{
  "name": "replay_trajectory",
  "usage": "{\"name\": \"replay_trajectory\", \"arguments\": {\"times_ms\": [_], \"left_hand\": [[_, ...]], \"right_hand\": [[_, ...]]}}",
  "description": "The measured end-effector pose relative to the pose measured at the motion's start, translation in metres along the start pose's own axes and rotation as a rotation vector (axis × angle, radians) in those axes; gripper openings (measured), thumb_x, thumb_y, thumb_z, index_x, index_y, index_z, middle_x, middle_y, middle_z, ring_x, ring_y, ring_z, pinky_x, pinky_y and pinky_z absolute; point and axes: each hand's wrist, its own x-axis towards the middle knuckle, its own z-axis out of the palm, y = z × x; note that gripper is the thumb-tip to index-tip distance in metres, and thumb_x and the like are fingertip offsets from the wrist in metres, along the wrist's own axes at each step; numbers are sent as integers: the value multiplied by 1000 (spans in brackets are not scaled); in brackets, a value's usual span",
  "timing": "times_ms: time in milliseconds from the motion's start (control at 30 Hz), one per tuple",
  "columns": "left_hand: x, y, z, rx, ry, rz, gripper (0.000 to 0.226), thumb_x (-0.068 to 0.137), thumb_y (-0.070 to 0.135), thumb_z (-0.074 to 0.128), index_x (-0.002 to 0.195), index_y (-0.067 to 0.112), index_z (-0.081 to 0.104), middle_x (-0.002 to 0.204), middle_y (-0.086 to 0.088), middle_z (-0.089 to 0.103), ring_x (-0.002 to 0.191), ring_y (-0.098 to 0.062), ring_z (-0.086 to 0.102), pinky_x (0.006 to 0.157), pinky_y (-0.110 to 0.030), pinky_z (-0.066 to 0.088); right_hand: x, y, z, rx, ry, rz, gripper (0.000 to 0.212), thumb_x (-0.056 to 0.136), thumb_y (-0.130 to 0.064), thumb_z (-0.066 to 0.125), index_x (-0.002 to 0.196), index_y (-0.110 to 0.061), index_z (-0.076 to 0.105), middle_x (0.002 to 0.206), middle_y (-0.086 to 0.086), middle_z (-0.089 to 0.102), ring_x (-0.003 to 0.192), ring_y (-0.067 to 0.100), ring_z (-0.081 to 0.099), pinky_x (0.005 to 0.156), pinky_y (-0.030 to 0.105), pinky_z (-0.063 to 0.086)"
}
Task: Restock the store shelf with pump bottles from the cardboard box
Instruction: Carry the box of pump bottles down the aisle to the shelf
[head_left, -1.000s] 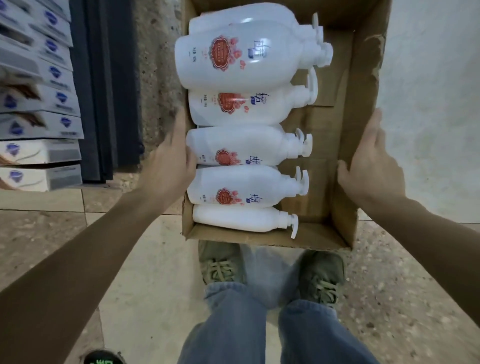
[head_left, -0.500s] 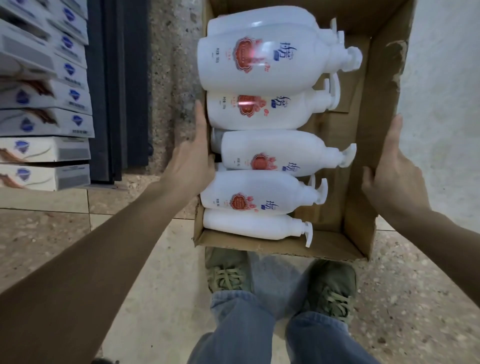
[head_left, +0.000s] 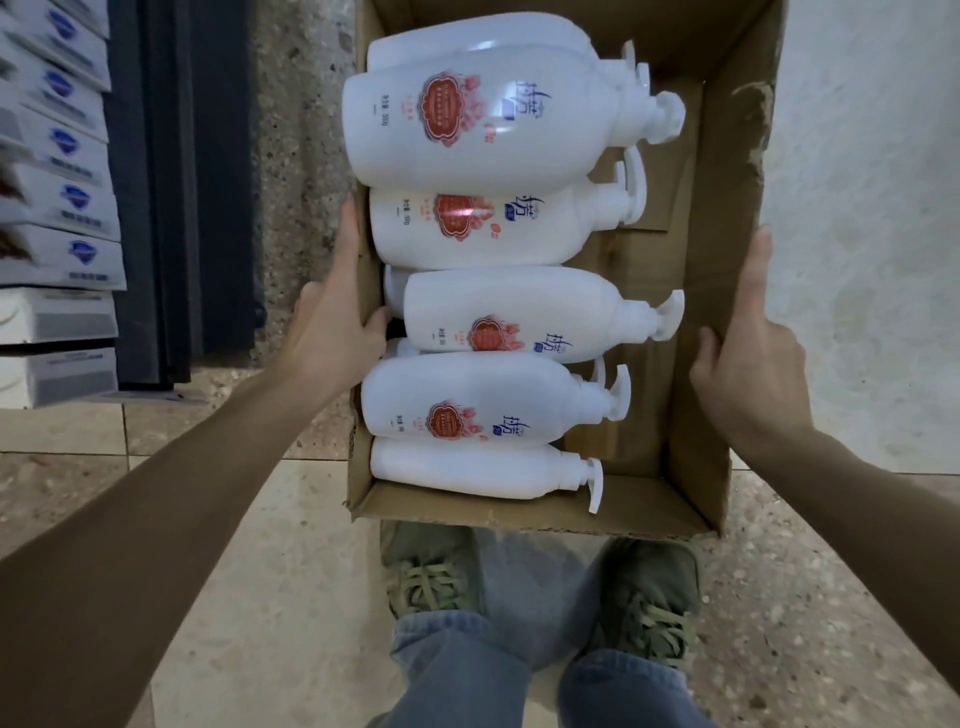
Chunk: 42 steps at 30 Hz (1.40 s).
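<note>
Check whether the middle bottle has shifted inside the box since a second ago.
Yes. The middle bottle slid pump-first, rightward, away from the cardboard box's left wall.

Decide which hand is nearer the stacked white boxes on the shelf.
Left. The left hand grips the cardboard box's wall facing the stacked white boxes; the right hand holds the opposite wall.

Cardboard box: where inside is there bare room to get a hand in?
Bare floor runs along the right wall of the cardboard box, between the pump heads and the right hand. The left side is crowded: pump bottles lie stacked against the wall held by the left hand.
</note>
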Motion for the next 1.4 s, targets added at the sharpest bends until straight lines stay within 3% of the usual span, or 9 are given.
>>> {"name": "replay_trajectory", "arguments": {"times_ms": [233, 600, 733, 833, 933, 1033, 1233, 1300, 1400], "left_hand": [[-10, 17, -14, -82, 22, 51, 107, 86, -5, 51, 149, 59, -7, 117, 4, 65, 93, -19, 63, 89, -44, 50], [-97, 115, -81, -61, -16, 83, 109, 87, -6, 57, 147, 65, -1, 81, 22, 64, 70, 9, 64, 72, -26, 53], [-131, 176, -127, -48, 22, 82, 108, 87, -2, 60, 147, 65, 1, 87, 11, 70, 75, 0, 66, 66, -24, 51], [-160, 238, -173, -55, 19, 152, 109, 84, -2, 61, 146, 67, 4, 89, 16, 69, 76, 4, 65, 61, -21, 49], [-188, 316, -237, -10, 28, 189, 110, 81, -2, 60, 146, 66, 4, 89, 24, 65, 73, 2, 65, 57, -12, 43], [-224, 410, -308, 49, 23, 194, 112, 77, -4, 57, 147, 65, 4, 91, 11, 66, 67, -3, 59, 59, -7, 39], [-267, 577, -425, 28, 52, 394, 107, 72, 3, 52, 145, 67, 9, 122, 21, 55, 116, -14, 57, 84, -30, 47], [-271, 628, -454, 65, 99, 445, 106, 72, 4, 51, 141, 72, 8, 118, 24, 53, 110, -8, 54, 81, -25, 44], [-259, 689, -494, 82, 177, 555, 116, 74, -7, 57, 119, 90, 11, 95, 52, 44, 90, 25, 47, 67, 1, 39]], "right_hand": [[-3, -2, -34, 28, -2, -61, 91, 94, -3, 58, 157, -29, -1, 57, 1, 47, 48, 14, 45, 43, 20, 26], [-63, -5, -176, 54, -92, -34, 95, 92, -2, 61, 156, -38, 1, 74, 3, 58, 50, 16, 58, 42, 23, 42], [-82, -11, -271, 33, -25, -48, 93, 90, -1, 65, 158, -29, 8, 65, -7, 58, 46, 3, 51, 42, 8, 28], [-98, -19, -352, 66, -4, -80, 95, 89, 0, 66, 158, -30, 8, 74, 2, 67, 47, 2, 52, 43, 9, 37], [-112, -39, -453, 137, -14, -66, 93, 91, -1, 60, 158, -35, 6, 83, 10, 72, 59, 18, 61, 63, 37, 57], [-133, -57, -564, 179, -4, -49, 98, 88, 0, 57, 155, -44, 1, 75, 10, 67, 60, 23, 62, 64, 44, 57], [-139, -79, -744, 229, 96, -96, 102, 86, -3, 57, 153, -51, -4, 85, 9, 68, 65, 19, 58, 67, 41, 56], [-131, -84, -795, 180, 134, -112, 101, 85, -6, 58, 153, -48, -3, 79, 8, 65, 63, 19, 59, 62, 40, 55], [-109, -93, -870, 139, 160, -110, 98, 86, -7, 56, 154, -48, -2, 78, 9, 65, 64, 24, 60, 55, 38, 51]]}}
